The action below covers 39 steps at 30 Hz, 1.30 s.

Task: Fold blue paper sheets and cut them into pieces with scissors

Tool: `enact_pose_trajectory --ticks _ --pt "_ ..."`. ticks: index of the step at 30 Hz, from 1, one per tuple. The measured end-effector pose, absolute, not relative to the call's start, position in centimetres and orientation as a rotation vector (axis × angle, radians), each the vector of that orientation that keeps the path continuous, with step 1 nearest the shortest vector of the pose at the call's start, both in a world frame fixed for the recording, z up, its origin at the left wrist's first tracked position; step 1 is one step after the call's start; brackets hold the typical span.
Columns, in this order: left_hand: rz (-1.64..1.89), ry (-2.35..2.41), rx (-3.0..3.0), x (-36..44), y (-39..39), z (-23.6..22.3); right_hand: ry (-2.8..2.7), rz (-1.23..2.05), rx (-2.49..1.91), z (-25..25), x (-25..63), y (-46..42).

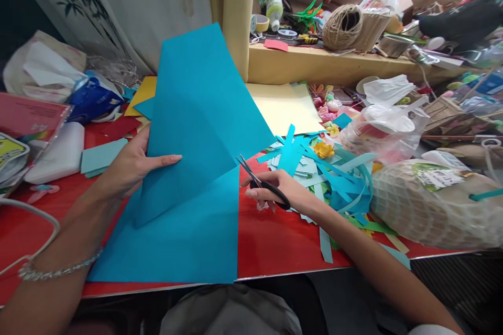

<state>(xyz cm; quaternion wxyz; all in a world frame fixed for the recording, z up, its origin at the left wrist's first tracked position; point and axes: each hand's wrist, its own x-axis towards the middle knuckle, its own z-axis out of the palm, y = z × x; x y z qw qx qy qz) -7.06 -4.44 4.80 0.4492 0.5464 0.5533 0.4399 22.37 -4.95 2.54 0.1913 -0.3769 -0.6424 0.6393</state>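
Note:
A large sheet of blue paper point(196, 99) is tilted up off the table, its left edge pinched in my left hand point(137, 162) with the thumb in front and the other fingers behind. Beneath it, another blue sheet point(188, 251) lies flat, reaching to the table's front edge. My right hand point(279, 188) is closed round black-handled scissors point(271, 188). Their narrow blades point up and left and look almost together, with the tips close to the raised sheet's lower right edge. Whether the tips touch the paper I cannot tell.
Cut strips and scraps of blue and green paper point(291, 149) are heaped right of the scissors. A netted bundle point(424, 204) sits at the right edge. Pale yellow paper point(283, 107) lies behind. Twine point(341, 29) and clutter fill the shelf. A white cable point(51, 220) loops at left.

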Motion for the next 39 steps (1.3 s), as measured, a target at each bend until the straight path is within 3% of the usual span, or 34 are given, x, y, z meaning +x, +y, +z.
enact_pose_trajectory --ticks 39 --pt "1.143 1.362 1.247 -6.4 -4.5 4.4 -1.958 1.797 -1.105 3.8 23.4 -4.2"
